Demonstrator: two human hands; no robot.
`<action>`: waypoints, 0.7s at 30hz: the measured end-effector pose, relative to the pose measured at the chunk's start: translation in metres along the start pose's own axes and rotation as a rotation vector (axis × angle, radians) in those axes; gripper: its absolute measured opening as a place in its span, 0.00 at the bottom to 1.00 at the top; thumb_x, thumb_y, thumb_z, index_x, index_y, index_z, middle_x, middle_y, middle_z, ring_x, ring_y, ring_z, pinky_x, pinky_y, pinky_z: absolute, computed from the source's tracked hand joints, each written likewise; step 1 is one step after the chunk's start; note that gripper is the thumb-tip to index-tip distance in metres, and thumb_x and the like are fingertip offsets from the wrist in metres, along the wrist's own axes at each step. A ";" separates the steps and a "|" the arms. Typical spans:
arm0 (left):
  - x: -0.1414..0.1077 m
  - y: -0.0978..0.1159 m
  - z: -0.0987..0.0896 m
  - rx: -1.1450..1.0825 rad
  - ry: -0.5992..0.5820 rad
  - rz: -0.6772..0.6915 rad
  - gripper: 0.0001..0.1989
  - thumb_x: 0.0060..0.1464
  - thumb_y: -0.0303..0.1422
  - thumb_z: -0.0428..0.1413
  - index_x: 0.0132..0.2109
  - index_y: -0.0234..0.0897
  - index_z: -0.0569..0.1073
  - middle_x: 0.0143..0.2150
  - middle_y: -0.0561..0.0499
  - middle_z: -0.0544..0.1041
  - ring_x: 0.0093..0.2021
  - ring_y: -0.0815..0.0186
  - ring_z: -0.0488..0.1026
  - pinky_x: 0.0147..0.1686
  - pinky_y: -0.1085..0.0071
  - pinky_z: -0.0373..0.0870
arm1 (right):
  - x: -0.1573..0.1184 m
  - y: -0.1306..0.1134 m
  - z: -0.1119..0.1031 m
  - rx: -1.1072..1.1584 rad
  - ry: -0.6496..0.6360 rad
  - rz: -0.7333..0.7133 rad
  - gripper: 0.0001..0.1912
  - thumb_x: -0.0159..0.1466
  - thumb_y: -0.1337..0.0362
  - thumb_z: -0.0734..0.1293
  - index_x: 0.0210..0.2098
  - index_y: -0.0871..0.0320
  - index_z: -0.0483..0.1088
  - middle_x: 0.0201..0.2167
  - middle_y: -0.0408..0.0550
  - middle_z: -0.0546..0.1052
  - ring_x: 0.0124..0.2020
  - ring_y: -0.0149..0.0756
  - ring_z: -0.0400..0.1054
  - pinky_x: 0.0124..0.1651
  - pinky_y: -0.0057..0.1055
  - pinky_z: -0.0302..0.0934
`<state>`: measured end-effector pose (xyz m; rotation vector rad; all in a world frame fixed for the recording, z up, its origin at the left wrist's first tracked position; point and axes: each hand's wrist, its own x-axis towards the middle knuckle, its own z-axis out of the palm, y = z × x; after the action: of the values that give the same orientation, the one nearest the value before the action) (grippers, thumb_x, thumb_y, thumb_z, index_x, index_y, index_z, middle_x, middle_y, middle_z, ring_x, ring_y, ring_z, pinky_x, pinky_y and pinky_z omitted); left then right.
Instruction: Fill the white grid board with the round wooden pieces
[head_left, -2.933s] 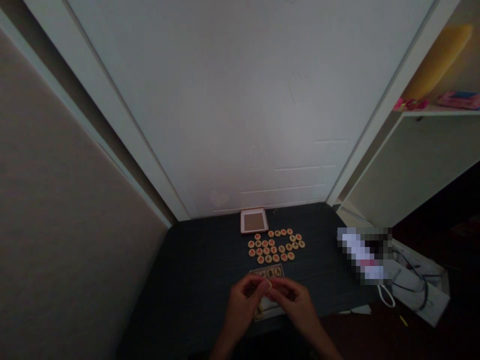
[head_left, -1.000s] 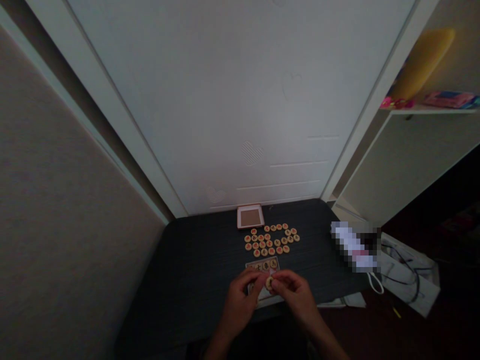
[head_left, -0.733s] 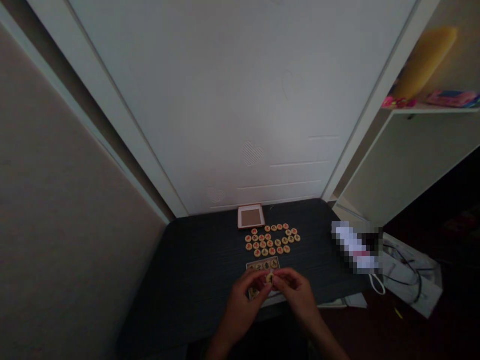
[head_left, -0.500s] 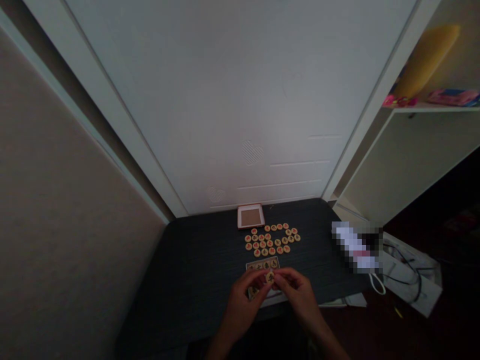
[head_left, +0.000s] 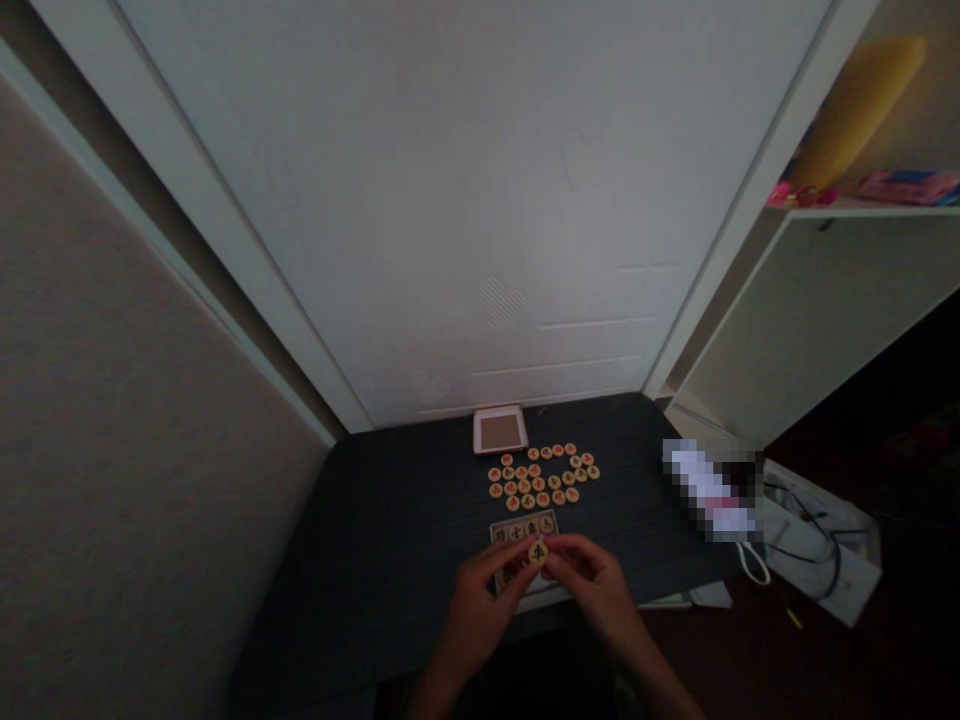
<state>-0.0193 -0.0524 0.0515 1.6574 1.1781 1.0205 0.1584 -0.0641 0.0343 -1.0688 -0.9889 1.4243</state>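
Note:
A round wooden Chinese chess piece (head_left: 538, 553) with a dark character faces me, pinched between the fingers of my left hand (head_left: 480, 590) and my right hand (head_left: 592, 575). Both hands are closed on it, above an open box (head_left: 556, 519) at the near side of the table. A row of dark-marked pieces (head_left: 531, 531) lies in the far part of this box; my hands cover much of the rest. Beyond the box, several loose chess pieces (head_left: 538, 485), with red or dark characters, lie face up in rough rows.
A shallow box lid (head_left: 500, 433) lies at the back of the dark table (head_left: 375, 540), by the white panel (head_left: 450, 220). A blurred-out item (head_left: 709, 490) is at the right edge. On the floor beyond stands a white box (head_left: 847, 590) with cables.
The view has shifted slightly. My hands stay over the box with the same chess piece, whose character now shows more clearly, and the row in the box is a little more visible.

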 end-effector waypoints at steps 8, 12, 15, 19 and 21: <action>0.001 -0.005 0.002 0.016 0.009 0.016 0.13 0.59 0.39 0.60 0.50 0.46 0.81 0.50 0.48 0.82 0.50 0.57 0.78 0.55 0.62 0.73 | 0.001 0.001 0.000 0.008 -0.004 0.004 0.19 0.56 0.50 0.77 0.42 0.54 0.80 0.41 0.50 0.83 0.42 0.44 0.77 0.47 0.36 0.70; -0.001 -0.004 0.001 -0.052 -0.019 -0.058 0.13 0.60 0.39 0.60 0.51 0.44 0.80 0.48 0.48 0.83 0.46 0.59 0.79 0.49 0.65 0.76 | 0.001 -0.001 0.000 -0.011 0.007 0.006 0.18 0.56 0.50 0.77 0.41 0.54 0.80 0.40 0.50 0.83 0.41 0.44 0.78 0.47 0.36 0.71; -0.002 -0.004 0.001 -0.086 -0.020 -0.097 0.15 0.60 0.40 0.59 0.51 0.42 0.80 0.46 0.47 0.83 0.43 0.60 0.80 0.46 0.66 0.77 | 0.000 -0.003 0.000 -0.017 0.014 0.005 0.18 0.56 0.50 0.77 0.40 0.54 0.80 0.40 0.50 0.83 0.40 0.44 0.78 0.46 0.36 0.71; -0.002 -0.003 0.002 -0.111 -0.004 -0.109 0.14 0.60 0.39 0.59 0.50 0.41 0.80 0.45 0.47 0.83 0.43 0.59 0.79 0.46 0.66 0.76 | 0.000 -0.003 0.001 -0.021 0.012 0.005 0.18 0.56 0.51 0.76 0.41 0.55 0.80 0.39 0.50 0.83 0.41 0.44 0.78 0.46 0.36 0.71; -0.002 -0.002 0.004 -0.135 -0.002 -0.117 0.14 0.60 0.40 0.59 0.50 0.41 0.80 0.46 0.47 0.83 0.44 0.59 0.79 0.47 0.66 0.76 | 0.000 -0.001 0.001 -0.026 0.013 0.000 0.18 0.56 0.50 0.76 0.41 0.55 0.80 0.39 0.50 0.83 0.40 0.44 0.77 0.46 0.36 0.70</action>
<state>-0.0169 -0.0546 0.0486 1.4677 1.1648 1.0020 0.1582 -0.0641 0.0358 -1.0959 -0.9997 1.4064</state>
